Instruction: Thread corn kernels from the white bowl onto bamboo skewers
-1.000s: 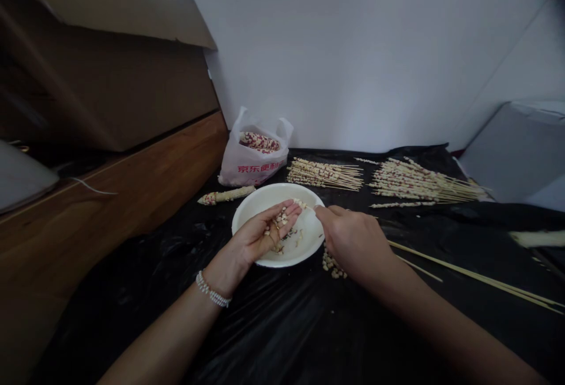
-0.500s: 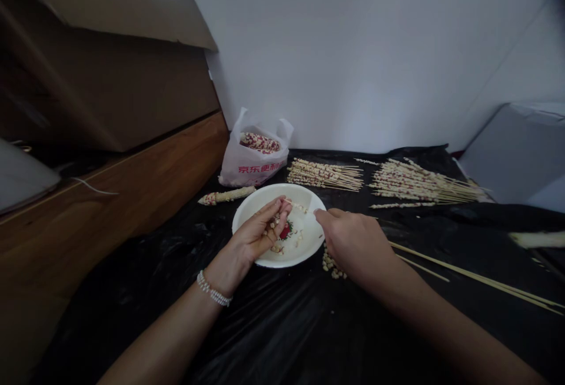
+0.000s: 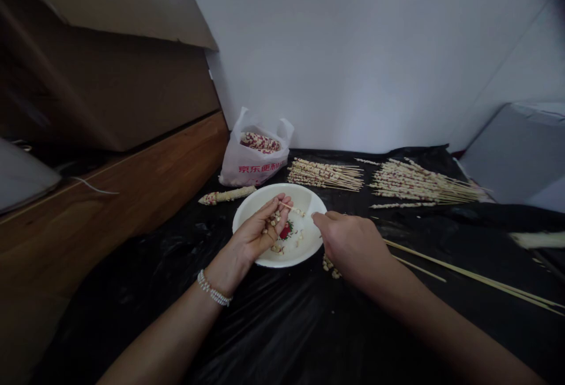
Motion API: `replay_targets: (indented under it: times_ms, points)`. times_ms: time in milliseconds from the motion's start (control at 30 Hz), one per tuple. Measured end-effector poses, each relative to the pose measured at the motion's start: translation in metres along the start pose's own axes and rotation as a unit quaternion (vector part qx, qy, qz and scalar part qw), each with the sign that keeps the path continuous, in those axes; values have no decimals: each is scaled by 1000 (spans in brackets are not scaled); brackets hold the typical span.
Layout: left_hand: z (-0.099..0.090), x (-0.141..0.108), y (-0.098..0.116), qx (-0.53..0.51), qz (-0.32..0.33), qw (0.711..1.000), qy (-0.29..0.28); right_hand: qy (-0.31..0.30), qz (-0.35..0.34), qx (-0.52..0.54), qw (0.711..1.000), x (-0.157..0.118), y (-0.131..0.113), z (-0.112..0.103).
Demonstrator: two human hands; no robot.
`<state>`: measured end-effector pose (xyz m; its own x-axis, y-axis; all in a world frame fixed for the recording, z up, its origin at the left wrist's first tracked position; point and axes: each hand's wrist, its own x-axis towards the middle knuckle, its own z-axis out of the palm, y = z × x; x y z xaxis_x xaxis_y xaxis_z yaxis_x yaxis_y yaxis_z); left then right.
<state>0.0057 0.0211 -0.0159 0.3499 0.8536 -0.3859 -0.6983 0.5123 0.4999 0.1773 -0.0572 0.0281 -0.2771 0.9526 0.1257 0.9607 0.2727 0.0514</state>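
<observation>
Over the white bowl (image 3: 313,244), my left hand (image 3: 258,226) is cupped palm up around loose corn kernels (image 3: 273,220), with thumb and fingers curled. My right hand (image 3: 348,241) is closed in a pinch on a thin bamboo skewer (image 3: 286,205) at the bowl's right rim. The skewer points left, its tip at my left fingers, and a few pale kernels are threaded along it. More kernels lie in the bowl near its red printed pattern. A small heap of kernels (image 3: 329,266) is partly hidden under my right hand.
Behind the bowl stands a plastic bag (image 3: 253,167) with speckled corn cobs. A partly stripped cob (image 3: 227,195) lies left. Two piles of threaded skewers (image 3: 324,174) lie at the back, the larger pile (image 3: 415,182) rightward. Bare skewers (image 3: 468,270) rest on black plastic sheeting (image 3: 265,326).
My right hand has shifted slightly left. The skewer's tip now shows more clearly at my left fingers, with its kernels sitting a little lower. The bowl and piles stay put.
</observation>
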Motion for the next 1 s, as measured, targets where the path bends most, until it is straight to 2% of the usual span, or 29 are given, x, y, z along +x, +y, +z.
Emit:
replay_targets:
  times_ms: [500, 767, 1000]
  points:
    - [4, -1, -2, 3, 11, 1000, 7, -8, 2, 4, 1000, 0, -1, 1]
    - [8, -7, -2, -1, 5, 1000, 24, -16, 12, 1, 1000, -2, -10, 2]
    - [5, -5, -3, 33, 14, 999, 15, -11, 13, 5, 1000, -1, -12, 7]
